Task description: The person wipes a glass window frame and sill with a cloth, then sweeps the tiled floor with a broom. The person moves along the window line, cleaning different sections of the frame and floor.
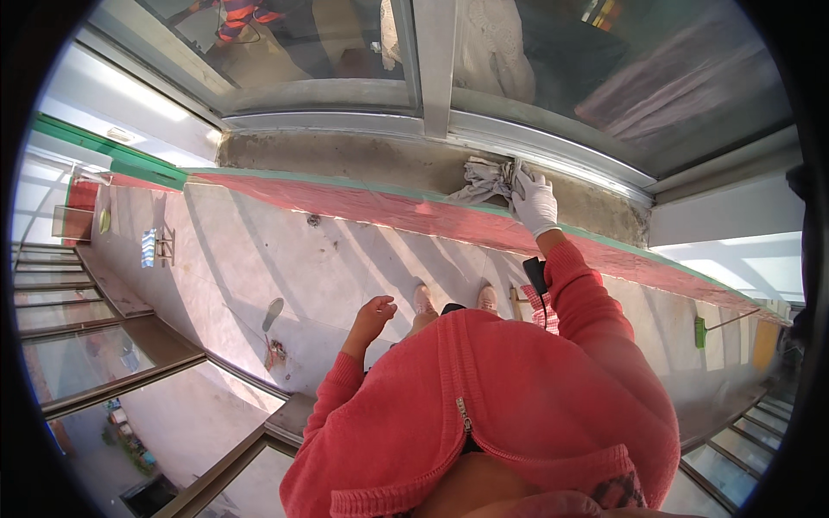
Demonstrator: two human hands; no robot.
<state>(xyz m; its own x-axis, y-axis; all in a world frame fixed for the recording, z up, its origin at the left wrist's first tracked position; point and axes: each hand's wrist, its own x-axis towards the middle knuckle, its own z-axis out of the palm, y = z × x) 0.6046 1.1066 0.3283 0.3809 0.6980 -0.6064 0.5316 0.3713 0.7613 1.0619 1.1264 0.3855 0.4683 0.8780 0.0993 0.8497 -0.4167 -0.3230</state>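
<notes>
My right hand, in a white glove, grips a crumpled grey-white cloth and presses it on the concrete window sill. The fingertips are partly hidden in the cloth, close to the lower metal window frame. My left hand is bare and hangs over the floor with its fingers loosely bent, holding nothing. Both arms are in red knitted sleeves. Behind the sill stand the glass window panes.
A small folding stool with a striped seat stands at the left. A green broom lies at the right. Near my feet is a stool with a checked red cloth. Brown-framed windows run behind me at the lower left.
</notes>
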